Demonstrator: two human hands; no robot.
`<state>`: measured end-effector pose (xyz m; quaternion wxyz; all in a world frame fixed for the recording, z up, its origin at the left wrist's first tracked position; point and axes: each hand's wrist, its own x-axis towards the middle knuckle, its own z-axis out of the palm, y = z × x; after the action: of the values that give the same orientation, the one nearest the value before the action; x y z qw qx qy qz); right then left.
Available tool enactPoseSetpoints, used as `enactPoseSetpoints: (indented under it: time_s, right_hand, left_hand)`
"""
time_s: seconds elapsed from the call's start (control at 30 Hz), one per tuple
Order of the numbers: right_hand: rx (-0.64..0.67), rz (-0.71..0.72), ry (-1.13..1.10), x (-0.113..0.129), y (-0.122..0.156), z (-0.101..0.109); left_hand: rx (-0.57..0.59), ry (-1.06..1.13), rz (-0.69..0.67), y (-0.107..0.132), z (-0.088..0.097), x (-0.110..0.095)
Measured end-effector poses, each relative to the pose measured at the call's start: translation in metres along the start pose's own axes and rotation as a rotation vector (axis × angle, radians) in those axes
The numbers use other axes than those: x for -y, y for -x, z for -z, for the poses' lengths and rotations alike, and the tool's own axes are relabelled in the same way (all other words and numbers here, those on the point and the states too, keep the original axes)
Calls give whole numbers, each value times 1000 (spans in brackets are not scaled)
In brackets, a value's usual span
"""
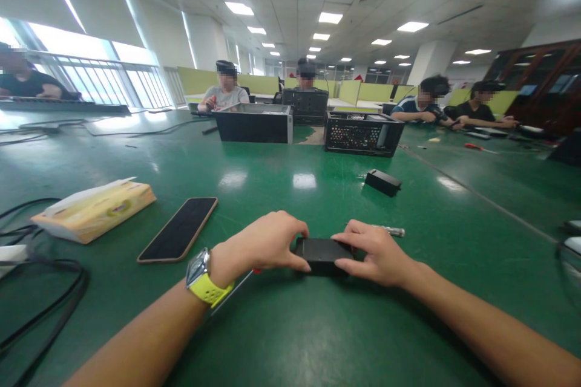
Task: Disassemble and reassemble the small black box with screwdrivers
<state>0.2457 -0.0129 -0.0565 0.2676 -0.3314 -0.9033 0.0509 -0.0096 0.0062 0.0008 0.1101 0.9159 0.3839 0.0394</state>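
Both hands grip a small black rectangular box (323,249), low over the green table (290,326). At its left end, my left hand (275,242) has the thumb in front and the fingers behind. My right hand (374,253) pinches the right end in the same way. A screwdriver (245,281) with a red part at one end passes under my left wrist, partly hidden. Just behind my right hand lies another screwdriver with a clear handle (394,231). A second black box (384,182) rests farther back on the right.
A phone (179,231) and a yellow tissue pack (97,208) lie on the left, near black cables (68,290). Computer cases (256,126) (363,134) stand across the table. Several people sit around its far side. A red-handled tool (474,146) lies far right.
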Motion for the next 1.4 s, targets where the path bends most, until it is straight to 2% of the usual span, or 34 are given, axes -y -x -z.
enactPoseSetpoints:
  time_s: [0.13,0.33,0.57,0.77,0.93,1.1,1.2,1.27,1.33,1.4]
  right_hand:
    - [-11,11,14,-2,1,-2]
    - [-9,41,37,-3,3,-6]
    - [4,39,53,-4,5,-10]
    - [4,-31,-41,6,3,-5]
    - [-28,-15,-128,5,2,-4]
    - [11,-20,-108,5,1,-5]
    - [33,-26,-101,2,-1,2]
    - [16,-77,-92,-7,-1,15]
    - [-23,-215,-19,-24,4,32]
    - [66,-395,100,-46,13,49]
  left_hand:
    - [-39,83,-34,2,-2,4]
    - [-17,197,7,4,-3,3]
    - [-33,184,79,5,-4,0]
    - [-64,213,41,7,-7,4]
    - [-61,262,-9,7,-6,5]
    - [-55,305,-23,6,-8,5]
    - [-48,316,-9,5,-8,6]
    - [-50,303,-4,6,-8,6]
    - [-54,282,3,6,-9,7]
    - [-64,263,2,6,-11,8]
